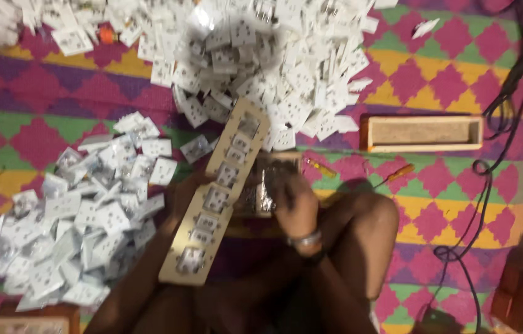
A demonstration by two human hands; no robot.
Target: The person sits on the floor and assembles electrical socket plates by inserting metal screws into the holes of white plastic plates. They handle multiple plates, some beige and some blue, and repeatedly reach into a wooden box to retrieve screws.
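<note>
Panel: long tan board (217,199) with a row of white socket modules set in its cut-outs, held slantwise over the lap, above the patterned mat (447,74).
Left hand (182,193): under the board's mid-edge; fingers hidden, grip cannot be told.
Right hand (295,207): beside the board, fingers curled on a blurred silvery part.
Handling: likely stiff, light, awkwardly long; best held by both long edges.
Nearby: heaps of white sockets (88,216).

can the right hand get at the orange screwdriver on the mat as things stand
Probably yes. The right hand rests by the long panel, and the orange screwdriver lies just beyond the knee on open mat, with nothing between them.
</note>
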